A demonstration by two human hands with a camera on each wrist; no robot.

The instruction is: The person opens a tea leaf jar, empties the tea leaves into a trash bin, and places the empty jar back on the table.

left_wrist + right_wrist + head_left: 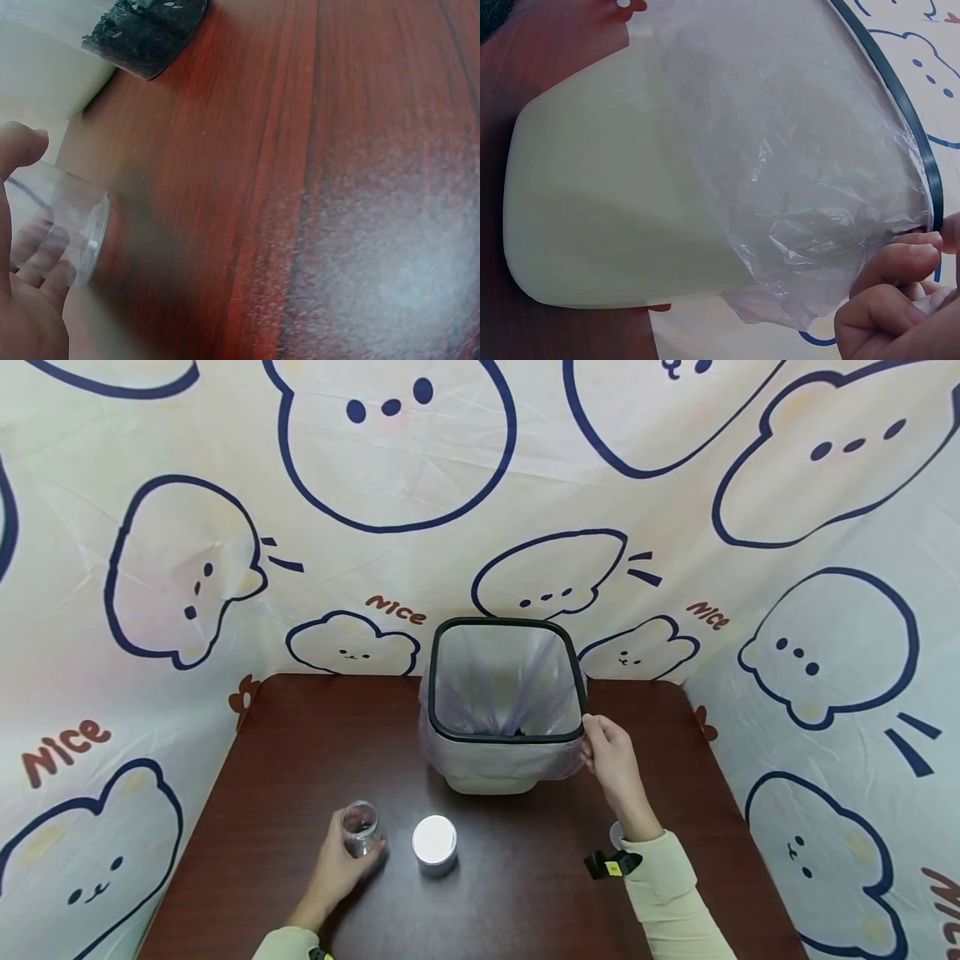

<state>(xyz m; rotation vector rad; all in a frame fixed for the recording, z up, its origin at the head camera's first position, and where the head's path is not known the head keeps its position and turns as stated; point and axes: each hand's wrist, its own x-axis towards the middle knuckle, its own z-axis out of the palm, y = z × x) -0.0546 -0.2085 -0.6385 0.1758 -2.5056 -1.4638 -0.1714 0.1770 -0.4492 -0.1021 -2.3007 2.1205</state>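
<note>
My left hand [335, 867] grips a clear, see-through jar [360, 828] with its mouth uncovered, just above or on the table's near left. In the left wrist view the thumb and fingers curl round the jar [71, 199], and its inside looks bare. Beside it stands a second jar [435, 852] under a white lid; dark flaky contents [146, 34] show through its wall. At the back my right hand [611, 760] pinches the right front corner of a trash bin's dark rim [582, 693], with the lilac plastic liner [780, 187] just below the fingers.
The pale bin [491, 783] stands at the back of the dark brown table [322, 752]. A white round piece [617, 835] lies partly hidden behind my right wrist. A cartoon-printed sheet [420, 568] lines the back and sides.
</note>
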